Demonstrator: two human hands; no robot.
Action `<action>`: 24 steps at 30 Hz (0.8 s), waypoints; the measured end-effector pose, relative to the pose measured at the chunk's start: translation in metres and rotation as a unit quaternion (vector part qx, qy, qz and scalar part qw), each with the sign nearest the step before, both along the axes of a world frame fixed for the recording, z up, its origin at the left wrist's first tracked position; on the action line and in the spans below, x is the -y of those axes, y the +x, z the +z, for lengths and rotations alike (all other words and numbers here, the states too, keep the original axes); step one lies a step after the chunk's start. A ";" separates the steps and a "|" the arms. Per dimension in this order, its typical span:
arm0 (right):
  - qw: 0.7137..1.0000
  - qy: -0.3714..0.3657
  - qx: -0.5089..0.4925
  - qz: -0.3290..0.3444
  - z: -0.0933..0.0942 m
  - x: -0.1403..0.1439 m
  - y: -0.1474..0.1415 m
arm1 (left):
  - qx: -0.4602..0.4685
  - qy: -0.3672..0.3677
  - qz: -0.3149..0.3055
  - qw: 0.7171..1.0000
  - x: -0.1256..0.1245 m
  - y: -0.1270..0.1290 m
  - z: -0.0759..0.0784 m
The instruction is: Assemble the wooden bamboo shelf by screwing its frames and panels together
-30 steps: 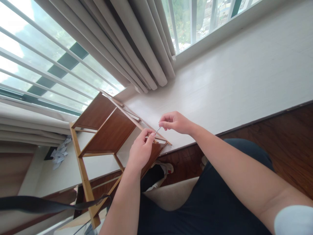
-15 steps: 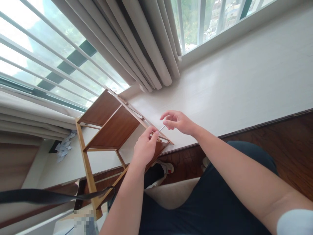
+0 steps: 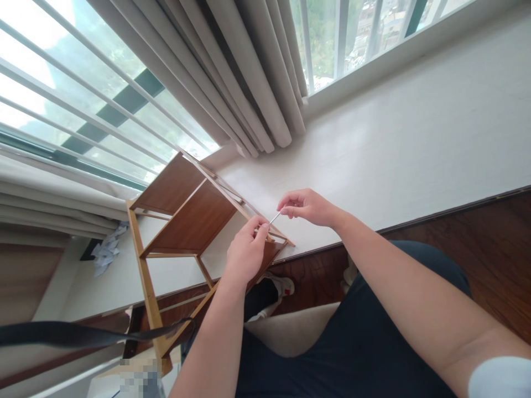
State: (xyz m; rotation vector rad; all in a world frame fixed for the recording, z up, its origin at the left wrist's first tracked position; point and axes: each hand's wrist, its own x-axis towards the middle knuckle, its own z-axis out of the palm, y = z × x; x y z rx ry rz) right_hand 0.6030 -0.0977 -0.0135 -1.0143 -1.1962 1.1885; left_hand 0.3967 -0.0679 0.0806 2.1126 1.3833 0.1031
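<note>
Left hand pinched the near end of a thin metal key against the wooden shelf frame. Right hand gripped its far end, fingers closed. Shelf lay tipped on the white ledge; curtain beyond.

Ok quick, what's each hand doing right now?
Left hand: closed, fingertips pinching the lower end of the thin metal tool at the wooden shelf.
Right hand: closed, pinching the tool's upper end.
</note>
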 end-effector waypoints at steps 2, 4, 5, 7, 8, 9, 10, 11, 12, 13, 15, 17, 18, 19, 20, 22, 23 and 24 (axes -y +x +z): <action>1.000 -0.005 0.004 -0.006 0.001 -0.001 -0.001 | -0.001 0.004 -0.001 1.000 0.000 0.000 0.000; 1.000 -0.004 0.011 -0.013 0.001 -0.002 -0.002 | -0.003 0.007 -0.003 1.000 0.000 -0.001 0.000; 1.000 -0.002 0.015 -0.016 0.001 -0.002 -0.003 | -0.005 0.009 -0.003 1.000 0.000 -0.001 0.000; 1.000 0.002 0.022 -0.020 0.001 -0.002 -0.004 | -0.010 0.010 -0.004 1.000 0.000 -0.001 -0.001; 1.000 0.002 0.025 -0.020 0.001 -0.002 -0.005 | -0.012 0.011 -0.005 1.000 0.000 -0.001 -0.001; 0.999 0.001 0.025 -0.019 0.001 -0.002 -0.005 | -0.013 0.013 -0.004 1.000 0.000 -0.001 -0.001; 0.999 0.000 0.025 -0.020 0.001 -0.002 -0.006 | -0.013 0.015 -0.003 1.000 0.001 -0.001 -0.001; 0.999 -0.002 0.025 -0.023 0.001 -0.001 -0.007 | -0.013 0.017 -0.001 1.000 0.001 -0.001 -0.001; 0.999 -0.004 0.024 -0.028 0.001 0.000 -0.007 | -0.012 0.019 0.002 1.000 0.002 -0.001 -0.001; 0.999 -0.006 0.025 -0.034 0.001 0.000 -0.008 | -0.013 0.020 0.006 1.000 0.003 0.000 0.000; 0.998 -0.010 0.031 -0.046 0.001 0.003 -0.010 | -0.020 0.017 0.013 1.000 0.005 0.001 0.002; 0.998 -0.019 0.037 -0.050 0.002 0.005 -0.012 | -0.032 0.010 0.016 0.999 0.008 0.002 0.003; 0.997 -0.025 0.039 -0.054 0.002 0.006 -0.012 | -0.036 0.011 0.019 0.999 0.009 0.003 0.004; 0.997 -0.029 0.042 -0.060 0.003 0.007 -0.013 | -0.038 0.014 0.019 0.999 0.010 0.003 0.004; 0.996 -0.029 0.045 -0.065 0.004 0.008 -0.013 | -0.039 0.017 0.019 0.999 0.010 0.004 0.004; 0.996 -0.028 0.056 -0.066 0.004 0.009 -0.013 | -0.035 0.019 0.017 0.999 0.011 0.004 0.004; 0.996 -0.026 0.062 -0.063 0.004 0.009 -0.012 | -0.032 0.020 0.016 0.999 0.012 0.004 0.004; 0.995 -0.025 0.068 -0.061 0.003 0.010 -0.012 | -0.029 0.021 0.014 0.999 0.012 0.004 0.003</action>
